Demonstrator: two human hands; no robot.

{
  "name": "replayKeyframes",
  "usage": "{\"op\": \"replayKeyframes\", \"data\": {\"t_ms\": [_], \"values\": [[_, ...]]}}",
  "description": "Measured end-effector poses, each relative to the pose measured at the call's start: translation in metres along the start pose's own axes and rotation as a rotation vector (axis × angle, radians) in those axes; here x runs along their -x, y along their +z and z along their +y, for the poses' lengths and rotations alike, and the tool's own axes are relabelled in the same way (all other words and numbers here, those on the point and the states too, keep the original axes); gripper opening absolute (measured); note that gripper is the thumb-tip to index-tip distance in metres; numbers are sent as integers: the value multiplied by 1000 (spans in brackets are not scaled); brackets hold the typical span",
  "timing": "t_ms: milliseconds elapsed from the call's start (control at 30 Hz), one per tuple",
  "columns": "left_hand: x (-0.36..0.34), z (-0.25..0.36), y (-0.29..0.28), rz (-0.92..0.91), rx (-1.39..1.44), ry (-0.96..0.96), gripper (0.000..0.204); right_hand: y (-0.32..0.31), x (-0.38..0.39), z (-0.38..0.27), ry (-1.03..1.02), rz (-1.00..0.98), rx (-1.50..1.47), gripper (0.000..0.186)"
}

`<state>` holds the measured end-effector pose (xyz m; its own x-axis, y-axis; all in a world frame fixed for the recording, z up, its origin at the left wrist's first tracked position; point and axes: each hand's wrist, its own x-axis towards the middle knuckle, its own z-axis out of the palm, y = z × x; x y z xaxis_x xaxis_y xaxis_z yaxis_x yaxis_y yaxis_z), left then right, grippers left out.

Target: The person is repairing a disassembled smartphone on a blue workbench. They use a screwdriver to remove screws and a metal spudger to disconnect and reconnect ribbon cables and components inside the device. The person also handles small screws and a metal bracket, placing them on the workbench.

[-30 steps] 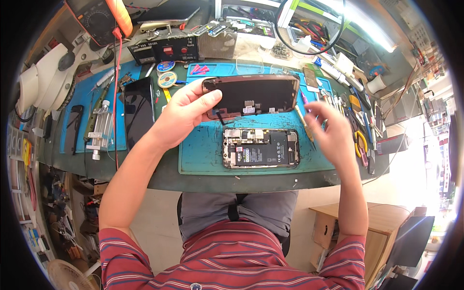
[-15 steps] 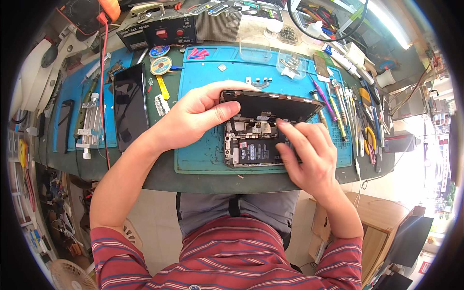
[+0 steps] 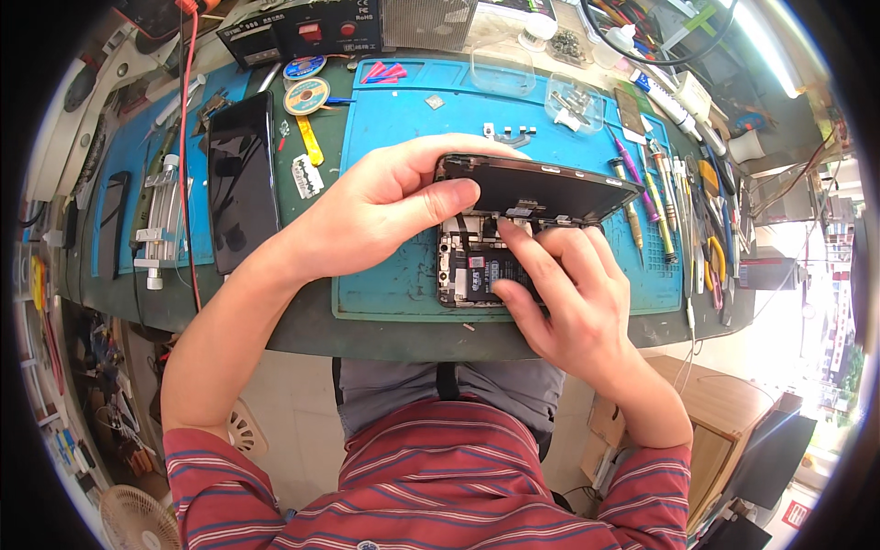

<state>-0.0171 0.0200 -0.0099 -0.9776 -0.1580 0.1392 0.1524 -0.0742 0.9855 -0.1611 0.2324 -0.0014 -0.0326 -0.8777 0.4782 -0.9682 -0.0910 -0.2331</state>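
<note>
An opened smartphone lies on the blue work mat (image 3: 394, 298). Its dark screen panel (image 3: 550, 190) is tilted up along the far side, inner face toward me. My left hand (image 3: 390, 202) is closed on the panel's left end, thumb on the inner face and fingers behind it. In the phone body, the black battery (image 3: 486, 273) and part of the circuitry show. My right hand (image 3: 582, 293) is over the body's right part, holding nothing. Its index fingertip touches near the panel's lower edge, and its thumb is apart, over the battery. The hand hides the body's right end.
Left of the mat lie a dark phone (image 3: 242, 174), a metal clamp fixture (image 3: 163, 220), a razor blade (image 3: 306, 176) and a solder wick spool (image 3: 306, 96). Screwdrivers (image 3: 653, 197) and pliers (image 3: 715, 261) lie at right. Clear plastic boxes (image 3: 575, 101) stand behind the phone.
My right index finger has moved left along the panel's lower edge, and the thumb has shifted left over the battery. My left hand keeps its hold on the panel. The view has shifted slightly.
</note>
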Motion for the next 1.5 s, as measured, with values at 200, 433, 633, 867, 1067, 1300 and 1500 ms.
{"op": "replayKeyframes", "data": {"t_ms": [200, 433, 633, 867, 1067, 1300, 1500], "values": [[-2, -3, 1, 3, -9, 37, 38, 4, 4, 4, -22, -1, 39, 44], [-4, -6, 7, 38, 21, 72, 39, 5, 10, 9, -38, 12, 66, 45], [-6, -5, 8, 48, -50, 82, 38, 6, 9, 7, -58, -5, 104, 47], [-7, -8, 11, 51, -6, 84, 39, 6, 8, 8, -58, -5, 104, 47], [-8, -6, 11, 55, 11, 60, 39, 6, 8, 9, -59, -11, 112, 45], [-7, -5, 12, 61, 4, 49, 39, 5, 9, 10, -68, -29, 123, 44], [-6, -7, 11, 59, 15, 60, 39, 3, 8, 9, -76, -52, 139, 44]]}}
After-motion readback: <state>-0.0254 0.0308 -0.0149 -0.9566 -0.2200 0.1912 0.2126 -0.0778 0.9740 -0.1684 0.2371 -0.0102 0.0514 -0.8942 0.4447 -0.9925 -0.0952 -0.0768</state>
